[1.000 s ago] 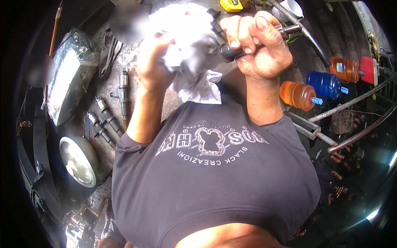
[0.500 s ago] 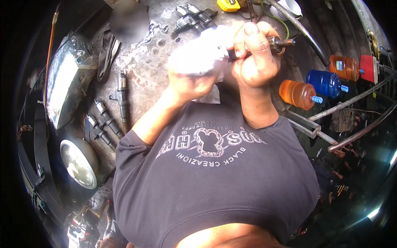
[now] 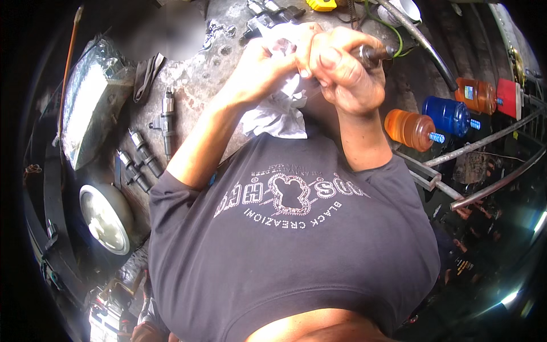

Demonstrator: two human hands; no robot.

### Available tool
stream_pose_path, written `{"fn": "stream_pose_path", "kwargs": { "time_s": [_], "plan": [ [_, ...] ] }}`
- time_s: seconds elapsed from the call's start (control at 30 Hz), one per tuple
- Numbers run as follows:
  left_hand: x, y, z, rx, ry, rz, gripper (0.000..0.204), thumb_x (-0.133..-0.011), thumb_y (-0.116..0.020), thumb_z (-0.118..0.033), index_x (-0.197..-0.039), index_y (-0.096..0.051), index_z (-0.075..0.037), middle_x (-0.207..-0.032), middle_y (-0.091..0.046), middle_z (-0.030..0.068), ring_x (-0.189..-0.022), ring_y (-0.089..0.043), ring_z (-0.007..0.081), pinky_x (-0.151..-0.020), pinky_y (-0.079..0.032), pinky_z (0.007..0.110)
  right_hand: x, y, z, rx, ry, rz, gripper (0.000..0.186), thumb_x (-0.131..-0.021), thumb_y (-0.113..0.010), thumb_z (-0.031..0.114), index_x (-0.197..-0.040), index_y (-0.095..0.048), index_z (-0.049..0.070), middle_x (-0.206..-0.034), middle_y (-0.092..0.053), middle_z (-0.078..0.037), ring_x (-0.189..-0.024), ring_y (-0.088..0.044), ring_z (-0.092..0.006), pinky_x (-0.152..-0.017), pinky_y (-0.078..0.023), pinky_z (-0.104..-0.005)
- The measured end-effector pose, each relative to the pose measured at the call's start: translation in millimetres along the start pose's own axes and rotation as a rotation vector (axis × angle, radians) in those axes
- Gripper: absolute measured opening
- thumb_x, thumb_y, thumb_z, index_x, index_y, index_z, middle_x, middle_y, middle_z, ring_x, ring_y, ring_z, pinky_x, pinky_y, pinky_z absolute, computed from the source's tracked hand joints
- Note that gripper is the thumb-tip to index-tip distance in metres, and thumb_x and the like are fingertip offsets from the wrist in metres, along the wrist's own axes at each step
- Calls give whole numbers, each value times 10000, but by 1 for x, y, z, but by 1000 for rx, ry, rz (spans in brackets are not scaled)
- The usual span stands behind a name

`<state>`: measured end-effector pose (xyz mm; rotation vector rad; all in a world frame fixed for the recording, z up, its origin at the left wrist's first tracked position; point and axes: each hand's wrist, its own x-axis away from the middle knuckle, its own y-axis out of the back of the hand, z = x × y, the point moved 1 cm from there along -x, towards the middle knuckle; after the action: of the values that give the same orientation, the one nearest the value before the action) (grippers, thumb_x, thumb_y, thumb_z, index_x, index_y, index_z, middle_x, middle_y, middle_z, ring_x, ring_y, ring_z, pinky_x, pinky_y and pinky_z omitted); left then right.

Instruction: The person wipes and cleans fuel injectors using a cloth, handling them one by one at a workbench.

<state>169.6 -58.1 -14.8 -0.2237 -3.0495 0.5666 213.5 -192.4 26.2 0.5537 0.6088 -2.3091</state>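
Note:
My right hand [image 3: 350, 71] is closed around a dark metal fuel injector [image 3: 376, 52], whose tip sticks out past the fingers to the right. Close against it, my left hand [image 3: 259, 71] grips a crumpled white cloth [image 3: 279, 114]. Part of the cloth bunches up between the two hands, and the rest hangs below toward my shirt. The fingers hide most of the injector's body. Beyond the hands, more injectors [image 3: 270, 16] lie together on the stained grey worktop [image 3: 219, 65]. One injector [image 3: 166, 122] lies to my left, with two others [image 3: 144, 153] beside it.
A clear-wrapped package [image 3: 97, 108] and a round silvery lid-like object [image 3: 105, 219] stand at the left. A black hose [image 3: 419, 43] slants across the far right. Orange [image 3: 409, 130] and blue [image 3: 445, 114] plastic bottles lie near metal bars [image 3: 484, 139]. A yellow object [image 3: 322, 4] sits at the far edge.
The white cloth has shifted and now hangs below my left hand. That hand has moved up and tilted. The injector in my right hand has turned, with less of it protruding.

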Motion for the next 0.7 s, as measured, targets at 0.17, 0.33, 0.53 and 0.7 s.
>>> {"fn": "stream_pose_path", "kwargs": {
  "time_s": [0.17, 0.33, 0.53, 0.7],
  "plan": [
    [-5, 21, 17, 441, -8, -60, 264, -788, -598, -123, -1015, -605, 11, -910, -625, 73, -831, -590, 142, -733, -472, 274, -5, 6, -4, -238, -47, -11, 155, -805, -491, 58, -658, -455, 23, -542, -427, -52, -518, -429, -165, -569, -401, -322],
    [1, 59, 60, 691, -220, -54, 542, -822, -541, -269, -1251, -416, 39, -1143, -555, 174, -1046, -561, 288, -929, -451, 417, -15, 20, 2, -256, -130, 58, 251, -823, -438, 212, -606, -339, 135, -478, -330, -4, -561, -431, -180, -843, -331, -394],
    [8, -6, 24, -503, -112, 13, 776, -624, -811, -324, -1224, -450, 9, -1139, -521, 92, -1124, -426, 155, -976, -330, 348, -17, 19, -26, -361, -497, -454, 159, -875, -511, 175, -899, -537, 20, -666, -453, -12, -575, -449, -130, -663, -431, -303],
    [4, -1, 19, -338, 80, -25, 701, -642, -783, -222, -1215, -434, -19, -1132, -553, 133, -866, -598, 180, -754, -490, 316, -16, 31, -32, -32, -404, -148, 277, -848, -510, 142, -1047, -540, -49, -909, -600, -145, -873, -567, -223, -829, -430, -325]
  ]
}}
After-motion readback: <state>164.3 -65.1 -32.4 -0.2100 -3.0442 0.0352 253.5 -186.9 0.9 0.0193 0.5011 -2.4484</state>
